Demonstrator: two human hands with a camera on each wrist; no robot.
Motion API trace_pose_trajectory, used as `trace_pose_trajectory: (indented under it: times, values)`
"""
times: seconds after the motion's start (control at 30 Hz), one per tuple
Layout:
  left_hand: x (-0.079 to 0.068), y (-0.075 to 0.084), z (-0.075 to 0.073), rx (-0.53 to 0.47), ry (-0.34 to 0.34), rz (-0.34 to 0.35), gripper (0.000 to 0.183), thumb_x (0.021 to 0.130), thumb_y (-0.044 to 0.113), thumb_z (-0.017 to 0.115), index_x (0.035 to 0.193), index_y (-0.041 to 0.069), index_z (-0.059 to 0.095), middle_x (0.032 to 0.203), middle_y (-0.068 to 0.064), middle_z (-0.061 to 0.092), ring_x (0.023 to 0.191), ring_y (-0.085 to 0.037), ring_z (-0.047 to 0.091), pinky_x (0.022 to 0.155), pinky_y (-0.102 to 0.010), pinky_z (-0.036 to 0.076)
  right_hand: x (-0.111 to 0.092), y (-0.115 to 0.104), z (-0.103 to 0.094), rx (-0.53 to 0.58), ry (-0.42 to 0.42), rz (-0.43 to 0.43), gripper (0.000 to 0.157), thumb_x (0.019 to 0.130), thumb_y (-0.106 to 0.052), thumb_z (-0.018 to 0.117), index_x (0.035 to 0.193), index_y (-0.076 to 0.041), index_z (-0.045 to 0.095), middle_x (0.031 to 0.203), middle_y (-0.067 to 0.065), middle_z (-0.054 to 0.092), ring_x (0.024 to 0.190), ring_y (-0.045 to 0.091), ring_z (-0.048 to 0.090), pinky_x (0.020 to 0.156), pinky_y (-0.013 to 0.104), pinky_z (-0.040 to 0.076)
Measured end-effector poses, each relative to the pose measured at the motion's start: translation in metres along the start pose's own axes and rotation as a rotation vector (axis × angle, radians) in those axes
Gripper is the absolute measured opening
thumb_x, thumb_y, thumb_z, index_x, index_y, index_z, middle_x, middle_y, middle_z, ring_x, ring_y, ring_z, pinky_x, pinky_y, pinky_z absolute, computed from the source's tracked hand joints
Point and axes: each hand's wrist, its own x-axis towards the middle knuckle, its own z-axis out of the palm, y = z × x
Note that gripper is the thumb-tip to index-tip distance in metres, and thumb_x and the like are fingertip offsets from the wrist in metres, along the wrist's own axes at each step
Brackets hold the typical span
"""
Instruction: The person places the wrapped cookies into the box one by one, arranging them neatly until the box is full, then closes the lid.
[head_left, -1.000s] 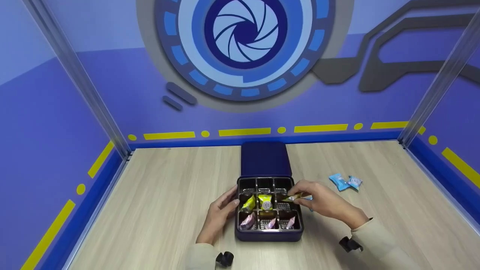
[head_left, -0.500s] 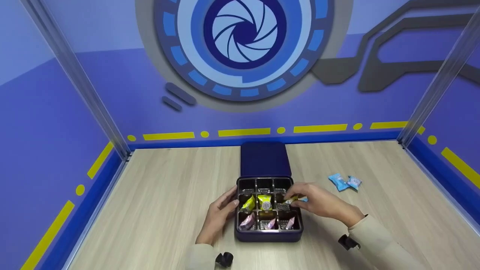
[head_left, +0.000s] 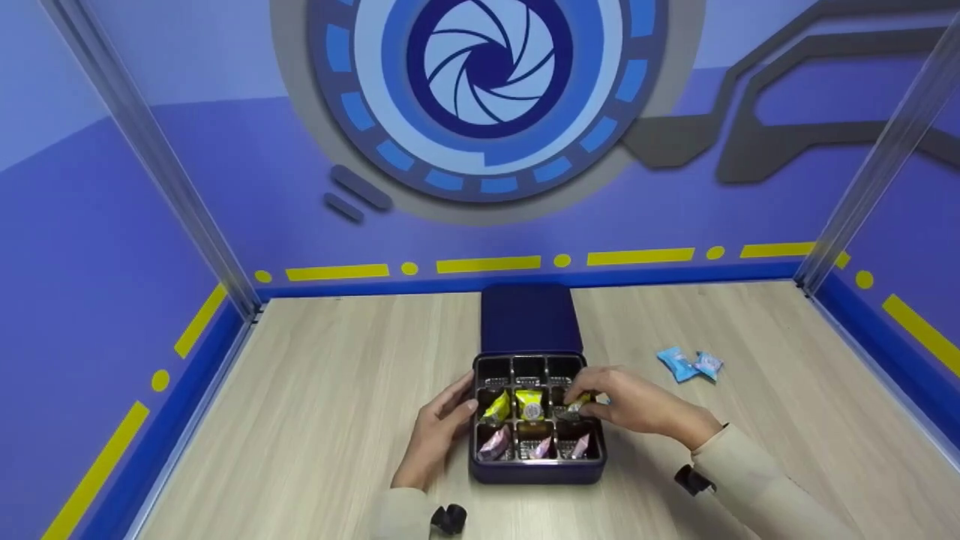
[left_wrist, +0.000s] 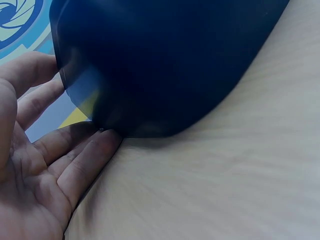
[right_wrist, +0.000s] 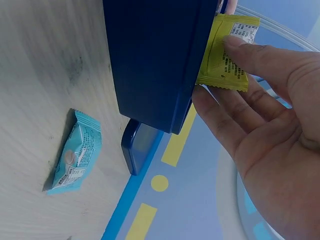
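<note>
A dark blue box (head_left: 536, 472) with a black tray of nine-like square compartments lies with its lid (head_left: 531, 319) folded back. My left hand (head_left: 439, 427) rests along its left side, fingers mostly straight, thumb by the rim. Thumb and fingers of my right hand (head_left: 634, 401) pinch a yellow wrapped candy (right_wrist: 227, 55) over the right compartment of the middle row. Two yellow candies, one on the left (head_left: 496, 407) and one in the centre (head_left: 531, 405), share that row. The front row holds three pink candies (head_left: 495, 444), and no candy shows in the back row.
Two blue wrapped candies (head_left: 677, 364) lie on the wooden table (head_left: 360, 360) at the back right. Another blue candy (right_wrist: 77, 155) lies right of the box, hidden under my right hand in the head view. Blue panels (head_left: 225, 172) enclose the table.
My right hand has moved slightly left and lower with the yellow candy, bringing it into the right middle compartment's opening. The left hand and the box have stayed put.
</note>
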Motion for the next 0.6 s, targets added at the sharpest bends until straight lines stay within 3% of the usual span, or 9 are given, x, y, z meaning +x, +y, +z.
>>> trace_pose_trajectory:
  times: [0.6]
  values:
    - [0.0006, 0.0012, -0.0003, 0.012, -0.005, -0.015, 0.055, 0.105, 0.017, 0.068, 0.157, 0.006, 0.052, 0.162, -0.017, 0.046, 0.144, -0.031, 0.049, 0.110, -0.037, 0.051, 0.0033, 0.0027, 0.0040, -0.002, 0.006, -0.012, 0.023, 0.095, 0.003, 0.076, 0.114, -0.010, 0.077, 0.112, -0.003, 0.074, 0.105, 0.019, 0.071, 0.090, 0.040, 0.061]
